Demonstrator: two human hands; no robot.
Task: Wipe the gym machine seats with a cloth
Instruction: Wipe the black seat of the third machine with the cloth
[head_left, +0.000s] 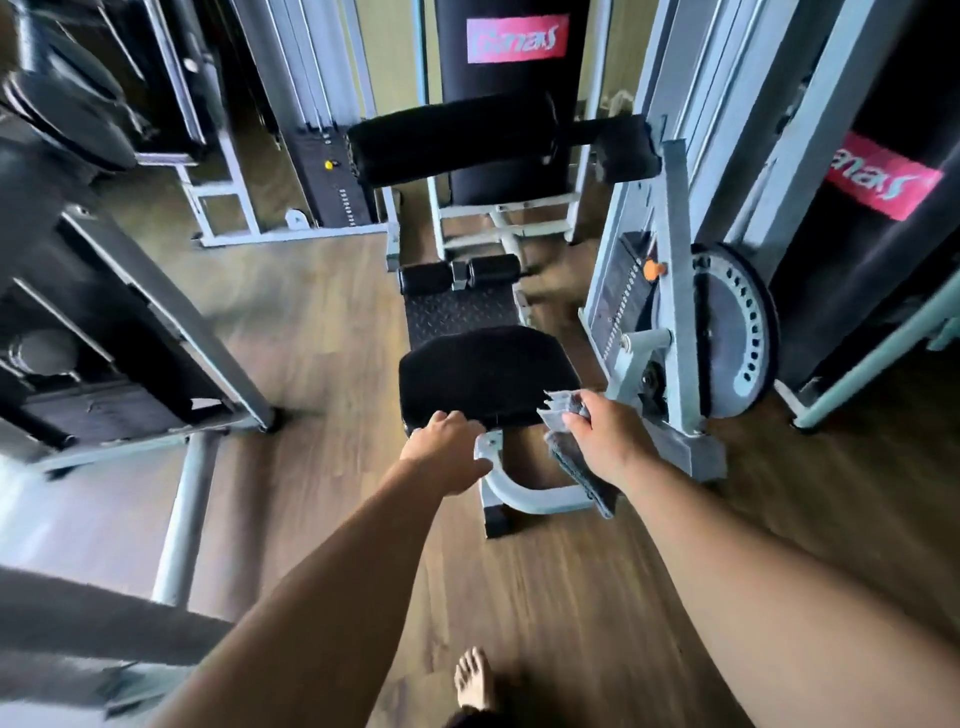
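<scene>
I am noting the right hand (605, 441) closing around a bunched grey cloth (563, 415), its loose end hanging toward the floor, at the near right corner of the black seat (488, 371), while the left hand (444, 449) is resting fingers-curled on the seat's near edge, holding nothing. In my judgement the wipe of this seat is only starting, since the cloth is touching just its corner. The padded backrest (511, 104) and the neighbouring machines' pads are still awaiting attention.
</scene>
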